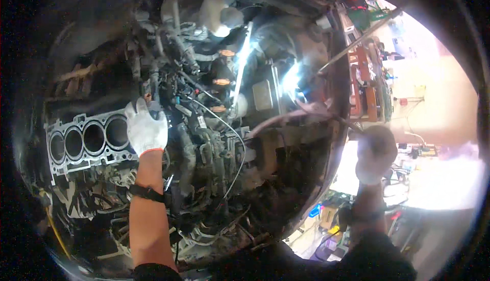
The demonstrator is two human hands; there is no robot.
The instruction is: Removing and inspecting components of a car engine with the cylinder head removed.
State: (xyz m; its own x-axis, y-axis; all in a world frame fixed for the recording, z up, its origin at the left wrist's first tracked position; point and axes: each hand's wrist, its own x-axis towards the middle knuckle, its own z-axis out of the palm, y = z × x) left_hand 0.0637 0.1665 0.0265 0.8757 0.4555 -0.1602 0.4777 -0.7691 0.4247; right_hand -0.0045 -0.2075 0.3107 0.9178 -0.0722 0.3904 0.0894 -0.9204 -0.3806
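Note:
My left hand (146, 127), in a white glove, lies with fingers stretched out over the right end of a bare metal engine block (104, 156). Several round cylinder bores show in the block's top face. My right hand (376, 153), gloved too, is out at the right beyond the edge of the engine bay and smeared by motion. Its rounded outline looks closed about the end of a pinkish hose (286, 116). That hose, blurred as well, arches back over the bay's right part. The right fingers do not show singly.
Dark hoses and wiring crowd the bay's middle, with a thin pale cable (240, 140) looping there. A whitish reservoir (214, 18) sits at the top, below a raised-looking prop rod (360, 41). Bright lamps (292, 82) glare nearby. Outside, a red-brown rack (360, 84) stands.

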